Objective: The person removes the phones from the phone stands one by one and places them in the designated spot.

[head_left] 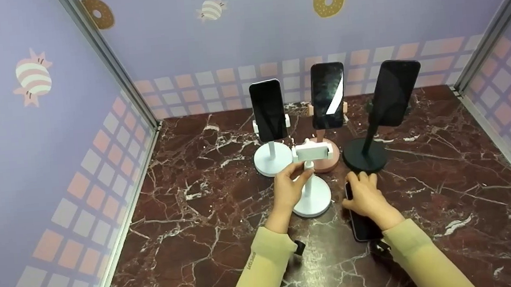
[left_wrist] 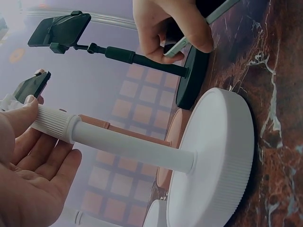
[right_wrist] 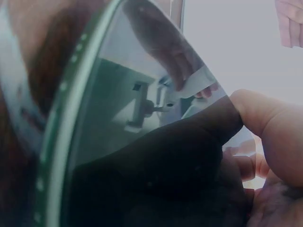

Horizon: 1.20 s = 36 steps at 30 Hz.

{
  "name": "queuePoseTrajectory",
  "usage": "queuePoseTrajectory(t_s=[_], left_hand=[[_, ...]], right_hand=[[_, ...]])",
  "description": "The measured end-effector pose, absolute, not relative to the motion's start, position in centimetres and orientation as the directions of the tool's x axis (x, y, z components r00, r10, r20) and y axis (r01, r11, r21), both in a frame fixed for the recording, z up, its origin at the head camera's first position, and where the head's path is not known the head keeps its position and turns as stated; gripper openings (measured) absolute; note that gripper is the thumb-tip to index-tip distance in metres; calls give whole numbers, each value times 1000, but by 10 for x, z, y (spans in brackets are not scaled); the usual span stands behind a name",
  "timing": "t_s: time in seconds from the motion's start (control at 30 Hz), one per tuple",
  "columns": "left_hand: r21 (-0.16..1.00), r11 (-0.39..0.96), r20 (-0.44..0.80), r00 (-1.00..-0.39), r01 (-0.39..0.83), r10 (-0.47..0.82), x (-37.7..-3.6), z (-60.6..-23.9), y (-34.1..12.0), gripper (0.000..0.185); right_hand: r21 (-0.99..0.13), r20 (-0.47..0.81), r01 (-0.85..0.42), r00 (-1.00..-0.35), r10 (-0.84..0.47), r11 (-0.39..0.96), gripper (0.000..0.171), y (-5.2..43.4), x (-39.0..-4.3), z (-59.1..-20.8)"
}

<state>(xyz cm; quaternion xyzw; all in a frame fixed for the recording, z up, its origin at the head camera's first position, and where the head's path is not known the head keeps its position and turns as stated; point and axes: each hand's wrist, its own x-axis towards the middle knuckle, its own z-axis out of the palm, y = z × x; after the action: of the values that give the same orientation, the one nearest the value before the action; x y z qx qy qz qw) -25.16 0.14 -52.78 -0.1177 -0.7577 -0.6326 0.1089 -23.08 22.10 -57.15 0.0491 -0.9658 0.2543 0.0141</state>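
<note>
While the white, round-based plastic phone stand [head_left: 314,197] is pinched at its stem by the left hand [head_left: 288,189], apparently for steadiness, the black, rectangular glass-fronted phone [head_left: 363,227] is gripped by the right hand [head_left: 365,195].

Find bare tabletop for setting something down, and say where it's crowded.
Free: the table between the left wall and the left hand; also between the black stand and the right wall. Crowded: the middle, with other stands, phones and the right hand.
</note>
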Motion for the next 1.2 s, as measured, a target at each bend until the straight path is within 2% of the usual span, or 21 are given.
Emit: queuePoseTrajectory(t_s=[0.23,0.73,1.1,1.2], left_hand=[[933,170,316,-948,318,37,-251,-528,1,30],[920,172,355,-935,353,22,-250,-528,3,28],[888,238,407,-913,393,-11,-251,-530,4,28],[886,235,415,-910,399,-20,-251,-532,4,28]], right_hand=[[-484,-1,-86,-995,-99,871,50,215,-236,-577],[-465,-5,-152,-985,-174,872,54,214,-244,-588],[-466,-124,-41,-986,-112,884,52,213,-243,-588],[-453,-122,-34,-988,-100,891,53,214,-242,-588]])
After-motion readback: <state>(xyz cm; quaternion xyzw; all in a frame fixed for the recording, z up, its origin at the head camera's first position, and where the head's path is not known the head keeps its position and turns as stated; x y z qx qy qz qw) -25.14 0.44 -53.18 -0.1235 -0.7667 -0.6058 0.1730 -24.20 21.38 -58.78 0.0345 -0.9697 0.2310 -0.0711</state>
